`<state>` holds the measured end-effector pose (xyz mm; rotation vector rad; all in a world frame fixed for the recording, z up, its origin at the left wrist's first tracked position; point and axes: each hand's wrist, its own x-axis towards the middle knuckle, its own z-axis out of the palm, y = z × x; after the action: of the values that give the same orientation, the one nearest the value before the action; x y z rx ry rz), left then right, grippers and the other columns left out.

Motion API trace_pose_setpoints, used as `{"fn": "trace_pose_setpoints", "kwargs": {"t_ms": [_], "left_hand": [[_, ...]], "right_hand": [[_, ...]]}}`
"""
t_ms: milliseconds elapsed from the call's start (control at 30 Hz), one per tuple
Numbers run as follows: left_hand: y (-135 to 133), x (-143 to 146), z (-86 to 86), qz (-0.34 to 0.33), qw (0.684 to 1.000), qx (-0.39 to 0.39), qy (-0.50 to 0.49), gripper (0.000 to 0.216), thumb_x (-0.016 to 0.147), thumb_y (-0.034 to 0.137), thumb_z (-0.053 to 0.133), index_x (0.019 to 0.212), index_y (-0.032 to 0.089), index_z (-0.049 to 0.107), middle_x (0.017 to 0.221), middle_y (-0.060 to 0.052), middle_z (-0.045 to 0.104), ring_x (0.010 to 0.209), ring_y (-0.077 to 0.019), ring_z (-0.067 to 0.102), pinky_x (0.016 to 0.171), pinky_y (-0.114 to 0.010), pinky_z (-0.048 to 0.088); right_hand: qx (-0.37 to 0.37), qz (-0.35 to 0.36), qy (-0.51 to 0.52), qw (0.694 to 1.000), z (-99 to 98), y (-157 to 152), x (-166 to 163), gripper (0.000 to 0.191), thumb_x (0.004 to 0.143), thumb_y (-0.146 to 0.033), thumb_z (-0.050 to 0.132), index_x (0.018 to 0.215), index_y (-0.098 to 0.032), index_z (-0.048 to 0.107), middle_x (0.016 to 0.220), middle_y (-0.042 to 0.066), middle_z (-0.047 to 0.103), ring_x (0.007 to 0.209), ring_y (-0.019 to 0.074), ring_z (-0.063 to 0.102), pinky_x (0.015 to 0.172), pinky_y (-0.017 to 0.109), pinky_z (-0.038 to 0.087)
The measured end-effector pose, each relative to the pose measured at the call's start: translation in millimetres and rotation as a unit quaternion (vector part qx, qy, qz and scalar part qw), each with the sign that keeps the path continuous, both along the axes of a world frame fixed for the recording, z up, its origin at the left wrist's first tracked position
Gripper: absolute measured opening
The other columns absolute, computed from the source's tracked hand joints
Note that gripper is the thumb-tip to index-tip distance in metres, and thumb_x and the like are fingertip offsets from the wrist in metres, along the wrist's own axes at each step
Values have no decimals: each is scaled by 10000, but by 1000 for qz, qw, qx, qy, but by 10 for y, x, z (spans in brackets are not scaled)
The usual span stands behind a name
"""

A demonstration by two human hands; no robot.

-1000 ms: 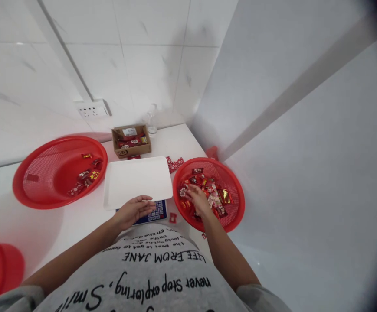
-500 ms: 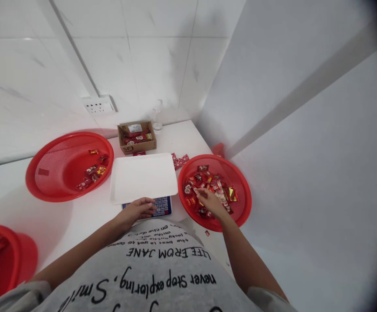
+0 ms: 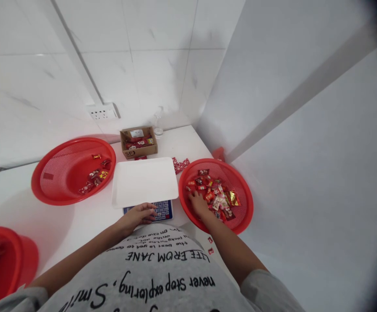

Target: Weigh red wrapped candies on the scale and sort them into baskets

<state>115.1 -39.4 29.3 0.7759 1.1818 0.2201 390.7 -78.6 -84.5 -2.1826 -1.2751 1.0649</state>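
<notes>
My right hand [image 3: 198, 204] reaches into the right red mesh basket [image 3: 247, 190], its fingers apart and touching the wrapped candies [image 3: 210, 196] near the left side. The fingertips are partly lost among the red wrappers, and I see nothing held. Over the blue keypad of a scale [image 3: 164, 211] rests my left hand [image 3: 141, 215], fingers loosely stretched and holding nothing. The scale's white tray [image 3: 145, 182] lies bare just beyond that hand and covers part of the keypad.
Another red basket [image 3: 73, 197] with several candies stands left of the tray. A red tub [image 3: 21, 260] is at the lower left. Behind the tray are a cardboard box [image 3: 141, 151] of packets, a clear bottle [image 3: 158, 123] and patterned red packets [image 3: 180, 164]. Small red wrappers [image 3: 211, 251] lie near my body.
My right hand has shifted left and lower within the right basket, and the candies beneath it have been stirred. The left hand stays by the keypad. The view has tipped slightly upward.
</notes>
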Motion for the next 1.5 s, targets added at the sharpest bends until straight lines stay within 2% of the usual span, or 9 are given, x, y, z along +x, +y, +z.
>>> {"fn": "trace_pose_setpoints", "kwargs": {"t_ms": [167, 367, 433, 533, 700, 833, 1000, 1300, 1500], "left_hand": [[10, 25, 40, -2, 1000, 6, -8, 275, 659, 317, 708, 876, 179, 611, 833, -29, 673, 749, -147, 623, 737, -286, 456], [27, 82, 45, -5, 1000, 4, -27, 279, 673, 323, 710, 884, 173, 608, 836, -31, 666, 740, -137, 619, 726, -275, 452], [27, 116, 54, -9, 999, 0, -35, 280, 686, 338, 709, 889, 173, 607, 837, -35, 665, 750, -143, 624, 728, -279, 454], [24, 206, 79, -9, 997, -22, -70, 313, 706, 380, 710, 909, 172, 593, 854, -48, 668, 769, -155, 639, 762, -304, 467], [50, 407, 63, 36, 981, -84, -172, 334, 783, 392, 663, 1020, 190, 543, 920, -71, 677, 781, -169, 668, 798, -344, 498], [121, 432, 5, 110, 976, -86, -169, 166, 820, 187, 621, 964, 156, 545, 851, -59, 679, 709, -141, 673, 777, -296, 522], [233, 270, -18, 187, 973, -61, -120, 192, 820, 44, 536, 992, 127, 517, 771, -54, 673, 658, -122, 669, 774, -268, 537], [435, 63, 20, 263, 962, 23, -64, 275, 798, 44, 571, 1043, 132, 484, 800, -65, 653, 723, -118, 664, 861, -276, 504], [492, -24, -24, 272, 960, 60, -27, 333, 779, 108, 630, 1091, 148, 520, 1054, -112, 628, 934, -148, 635, 975, -316, 437]], "right_hand": [[61, -96, 64, 991, 74, -2, 180, 212, 711, -248, 519, 875, -208, 647, 990, 71, 634, 963, 245, 551, 863, 364, 414], [109, -203, 200, 952, 395, 11, 284, 399, 694, -405, 551, 1049, -225, 539, 756, 5, 645, 695, 200, 618, 637, 329, 491], [117, -222, 276, 928, 566, 31, 203, 415, 689, -424, 591, 1059, -246, 531, 778, 4, 659, 692, 192, 630, 620, 318, 498], [127, -254, 424, 860, 797, 122, -76, 402, 635, -390, 689, 996, -276, 554, 799, -18, 653, 675, 166, 621, 596, 292, 494], [141, -221, 496, 828, 957, 342, -768, 369, 596, -402, 727, 890, -265, 551, 732, -44, 584, 697, 139, 588, 616, 264, 481], [115, -156, 515, 835, 993, 420, -1113, 439, 624, -376, 702, 1030, -263, 580, 855, -21, 596, 749, 131, 574, 675, 260, 469], [118, -155, 549, 813, 1021, 447, -1150, 483, 621, -322, 689, 1092, -284, 585, 904, -27, 579, 790, 118, 558, 747, 259, 456], [103, -116, 547, 823, 945, 478, -1073, 761, 579, -205, 701, 1298, -334, 486, 935, -23, 608, 937, 149, 584, 888, 303, 439], [106, -108, 552, 820, 913, 451, -1011, 762, 581, -238, 722, 1296, -350, 482, 1272, -4, 557, 1201, 184, 474, 988, 343, 376]]}}
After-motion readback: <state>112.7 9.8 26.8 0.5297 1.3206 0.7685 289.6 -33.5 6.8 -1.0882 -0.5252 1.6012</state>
